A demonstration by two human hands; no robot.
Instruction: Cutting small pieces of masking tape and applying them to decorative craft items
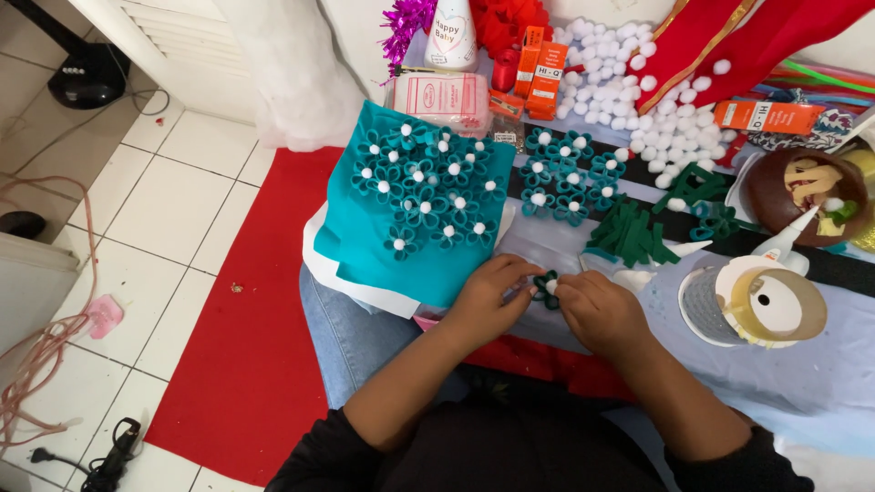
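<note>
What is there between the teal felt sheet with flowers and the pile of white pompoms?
In the head view, a cluster of loose teal felt flowers with white centres lies between the teal felt sheet and the white pompoms.

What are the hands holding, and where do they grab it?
Both hands, left hand and right hand, pinch a small teal felt flower by its outer petals.

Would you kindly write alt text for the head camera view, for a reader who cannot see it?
Seen from above, a person's left hand and right hand pinch a small teal felt flower with a white centre. Beside them lies a teal felt sheet covered in similar flowers, with loose white pompoms and tape rolls nearby.
</note>
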